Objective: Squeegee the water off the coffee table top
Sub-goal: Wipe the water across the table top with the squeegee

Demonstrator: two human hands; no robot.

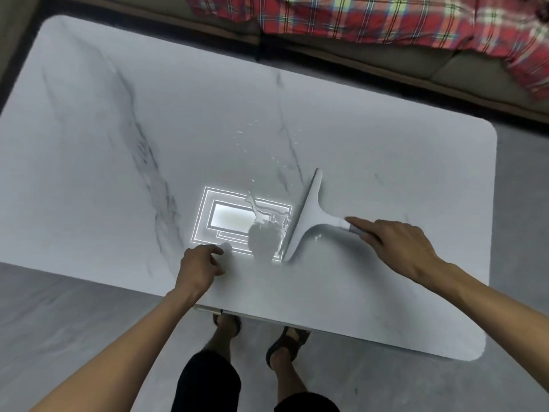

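The right hand (398,248) grips the squeegee (309,217) handle, fingers wrapped; its blade rests on the coffee table top (118,144). The puddle (267,221) lies at the blade's 9 o'clock, droplets toward 12 — barely begun. The left hand (199,267), fingers loosely curled, touches the top.

One head-worn view looks steeply down, close over the coffee table (386,162) top's near edge.

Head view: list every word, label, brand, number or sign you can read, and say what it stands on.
None to read.
Squeegee: plain grey, no brand or label showing.
Coffee table top: only marble veining, water and a reflected ceiling light, no writing.
Plaid cloth: pattern only, no text.
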